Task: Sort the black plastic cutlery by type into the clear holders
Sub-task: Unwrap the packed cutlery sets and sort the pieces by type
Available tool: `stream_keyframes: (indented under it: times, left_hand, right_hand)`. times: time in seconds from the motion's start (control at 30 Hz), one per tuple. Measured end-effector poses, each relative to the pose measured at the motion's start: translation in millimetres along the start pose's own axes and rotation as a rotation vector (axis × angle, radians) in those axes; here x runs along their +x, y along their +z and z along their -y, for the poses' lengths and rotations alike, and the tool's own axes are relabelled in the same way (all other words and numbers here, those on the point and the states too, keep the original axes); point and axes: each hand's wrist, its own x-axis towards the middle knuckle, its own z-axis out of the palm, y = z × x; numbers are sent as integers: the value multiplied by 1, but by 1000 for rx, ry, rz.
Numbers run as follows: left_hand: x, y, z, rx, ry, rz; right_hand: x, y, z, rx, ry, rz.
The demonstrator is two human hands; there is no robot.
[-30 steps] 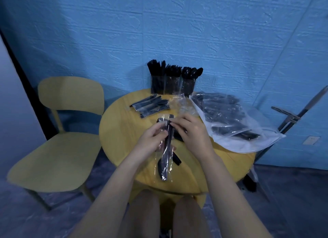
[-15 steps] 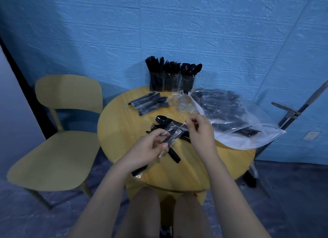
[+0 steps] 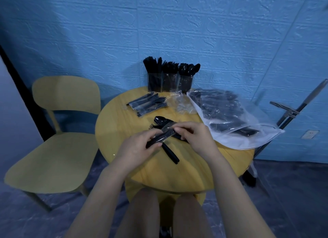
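I see no readable writing: my left hand (image 3: 136, 146) and right hand (image 3: 193, 136) both pinch a wrapped cutlery pack (image 3: 164, 134) mid-table (image 3: 120, 124), holders (image 3: 169, 81) at twelve o'clock.

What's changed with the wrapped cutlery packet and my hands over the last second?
The wrapped packet, held upright a second ago, now lies slanted low over the table. The left hand keeps its grip on the lower end; the right hand pinches the upper wrapper end. A loose spoon and fork now show beneath. Holders and bag unchanged.
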Motion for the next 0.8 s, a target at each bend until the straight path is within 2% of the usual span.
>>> stream_keyframes:
  times: [0.2, 0.27, 0.47, 0.8]
  left_hand:
    - [3, -6, 4, 119, 74, 26]
    - [5, -7, 4, 144, 101, 44]
    - [10, -6, 4, 206, 140, 86]
    - [23, -16, 8, 199, 160, 125]
  right_hand:
    - [2, -2, -2, 124, 4, 247]
    - [0, 1, -3, 130, -28, 283]
    - [-5, 7, -6, 294, 1, 276]
    - [0, 3, -10, 626, 163, 127]
